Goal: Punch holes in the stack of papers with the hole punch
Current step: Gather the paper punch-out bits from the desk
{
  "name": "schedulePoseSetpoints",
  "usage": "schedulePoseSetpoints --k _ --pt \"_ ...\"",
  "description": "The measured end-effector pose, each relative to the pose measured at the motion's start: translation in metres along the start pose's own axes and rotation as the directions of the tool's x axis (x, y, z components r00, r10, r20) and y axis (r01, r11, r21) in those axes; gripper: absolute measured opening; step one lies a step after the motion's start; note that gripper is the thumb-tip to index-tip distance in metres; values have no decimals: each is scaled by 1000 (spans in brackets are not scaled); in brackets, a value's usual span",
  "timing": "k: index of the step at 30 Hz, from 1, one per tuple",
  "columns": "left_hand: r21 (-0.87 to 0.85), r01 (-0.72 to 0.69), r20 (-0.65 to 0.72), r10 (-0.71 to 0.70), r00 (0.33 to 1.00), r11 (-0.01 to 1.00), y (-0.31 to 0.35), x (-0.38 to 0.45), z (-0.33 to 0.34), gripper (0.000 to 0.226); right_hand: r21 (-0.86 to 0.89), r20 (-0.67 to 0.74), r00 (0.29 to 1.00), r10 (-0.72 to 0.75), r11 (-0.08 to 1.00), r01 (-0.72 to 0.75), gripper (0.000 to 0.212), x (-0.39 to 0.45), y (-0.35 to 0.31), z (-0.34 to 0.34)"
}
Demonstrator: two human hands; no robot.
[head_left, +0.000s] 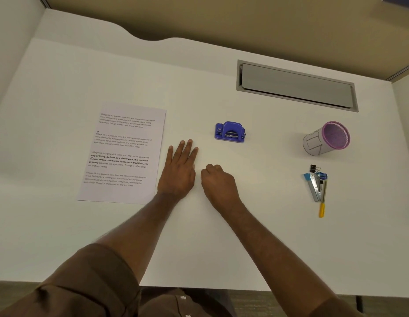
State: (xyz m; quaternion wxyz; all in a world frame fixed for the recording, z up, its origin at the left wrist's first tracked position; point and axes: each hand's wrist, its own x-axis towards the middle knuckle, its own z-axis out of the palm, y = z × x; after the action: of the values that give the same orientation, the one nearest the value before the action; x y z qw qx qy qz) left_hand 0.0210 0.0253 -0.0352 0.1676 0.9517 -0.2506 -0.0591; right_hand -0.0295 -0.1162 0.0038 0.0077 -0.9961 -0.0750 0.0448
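At the frame's centre, the left hand lies flat with fingers released; the right hand is clenched, empty. The stack of papers sits centre-left, the hole punch just above the hands. Best square the sheets' edges before feeding them in.

Bare desk lies between my hands and the hole punch. Left of the punch lie the papers; well right stand a cup and stapler.

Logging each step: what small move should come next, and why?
Probably the left hand, lying flat on the white desk, slides over to grip the printed white paper stack beside it; the blue plastic hole punch sits untouched, nothing in it.
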Motion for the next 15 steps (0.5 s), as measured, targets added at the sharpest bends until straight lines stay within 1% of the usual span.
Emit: schedulePoseSetpoints --k 3,5,7,8,9,10,12,13,15 --pt "-22 -3 -8 3 1000 1000 -1 0 1 58 -36 6 1000 -8 999 8 31 2 0 10" --pt "-26 -6 -12 6 1000 1000 -2 0 1 58 -36 14 1000 13 999 -12 24 3 -2 13" --pt "-32 -10 -19 9 1000 999 -2 0 0 57 81 27 995 98 992 -100 9 6 -1 15" --pt "-35 -10 -20 10 1000 999 -2 0 1 56 185 45 984 170 967 -175 5 7 1 16" --pt "-34 -9 -19 9 1000 999 -2 0 1 56 301 80 971 227 923 -240 5 8 4 15" --pt "-30 -6 -18 5 1000 1000 -1 0 1 55 432 121 955 271 852 -297 5 6 7 12" --pt "-24 3 -21 -3 1000 1000 0 0 1 55 672 188 913 361 631 -388 8 1 15 5" --pt "-23 4 -25 -4 1000 1000 0 0 1 55 745 229 881 414 508 -432 9 -1 18 2" --pt "-20 4 -27 -5 1000 1000 1 0 1 54 831 365 795 485 216 -513 11 -5 22 -6"
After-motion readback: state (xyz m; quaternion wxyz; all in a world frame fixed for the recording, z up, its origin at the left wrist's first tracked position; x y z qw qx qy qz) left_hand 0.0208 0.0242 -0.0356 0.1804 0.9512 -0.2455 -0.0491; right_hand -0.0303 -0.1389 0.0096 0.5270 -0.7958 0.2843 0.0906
